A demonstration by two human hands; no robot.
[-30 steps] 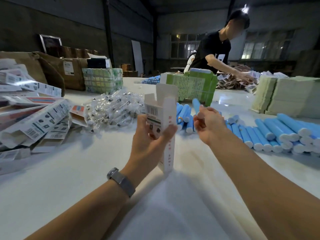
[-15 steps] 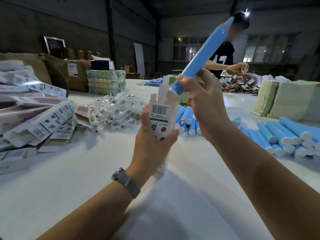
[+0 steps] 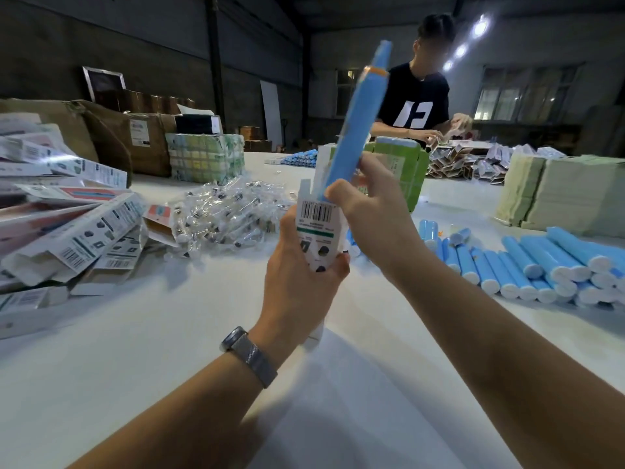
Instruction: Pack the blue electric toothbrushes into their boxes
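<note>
Left hand (image 3: 301, 265) grips a white box (image 3: 318, 228) upright, barcode side facing the camera, top flaps open. A watch (image 3: 248, 355) sits on that wrist.

Right hand (image 3: 368, 211) holds a blue toothbrush (image 3: 358, 123) near its lower end, fingers curled round it. The toothbrush is tilted, top leaning up and to the right, lower end at the box's open mouth. How far it is in, cannot tell; the hand hides that part.

Right of the right hand: a pile of blue toothbrushes (image 3: 527, 262) lying on the white table (image 3: 135, 350). Left of the left hand: a heap of empty boxes (image 3: 67, 231). Just beyond it: a mound of small clear-wrapped parts (image 3: 220, 211).

Beyond both hands, across the table, another person (image 3: 419, 103) in a black shirt works.
</note>
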